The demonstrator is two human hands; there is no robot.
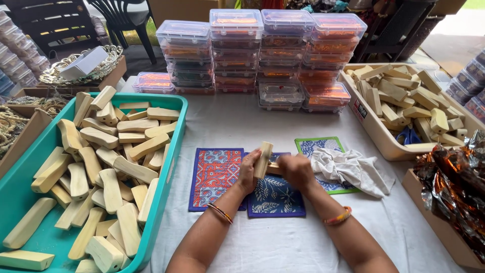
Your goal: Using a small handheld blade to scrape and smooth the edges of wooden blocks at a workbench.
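Tub [178, 132] left, crate [374, 132] right — mats [217, 174] between, boxes [262, 50] behind.

Work surface: table [283, 242] under a plain white cloth [227, 121], evenly lit by soft daylight, no hard shadows. At 11 o'clock beyond the table edge, a dark slatted bench [45, 23] and a black plastic chair [126, 15] stand on a grey floor [146, 55]. At 1 o'clock a dark metal frame [399, 30]; past it, at 2 o'clock, pale concrete ground [454, 35] in brighter light. Setting appears semi-outdoor; no walls or windows visible
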